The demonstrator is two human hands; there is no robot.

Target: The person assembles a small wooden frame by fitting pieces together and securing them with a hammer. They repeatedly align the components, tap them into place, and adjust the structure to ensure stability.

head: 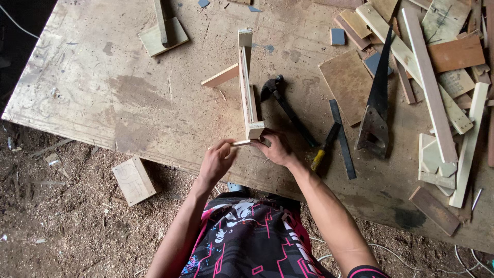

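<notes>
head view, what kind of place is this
Probably a rough woodworking spot, perhaps outdoors: a worn plywood board serves as a bench over sawdust-strewn ground. A claw hammer, a handsaw and a pile of wood offcuts lie on it.

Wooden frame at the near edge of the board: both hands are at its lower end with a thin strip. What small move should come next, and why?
Probably press the thin strip flush against the end block of the wooden frame. The left hand and right hand pinch it just under that block, and the hammer lies untouched beside the frame, so alignment seems to come first.
</notes>
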